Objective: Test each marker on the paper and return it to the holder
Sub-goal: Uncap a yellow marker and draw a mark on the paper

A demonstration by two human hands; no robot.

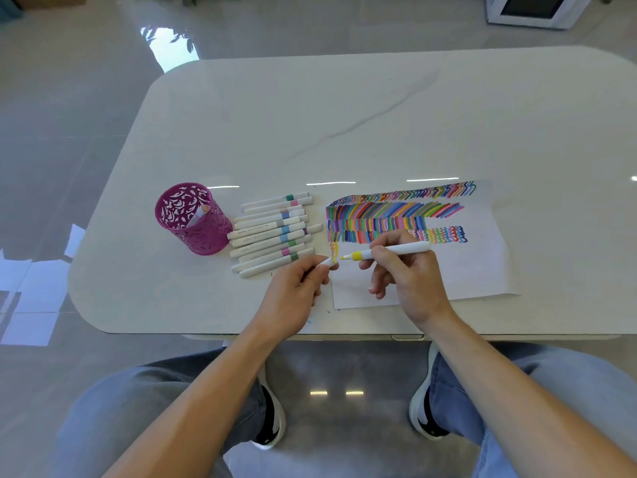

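Holding yellow marker (396,251) in right hand (410,277) grip over paper (482,270) | left hand (293,291) grip pinching cap (329,263)

Single head-worn wide-angle view; faces forward and down onto table (379,115); close above near edge

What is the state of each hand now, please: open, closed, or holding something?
Left hand: pinches the marker cap.
Right hand: grips the uncapped yellow marker.
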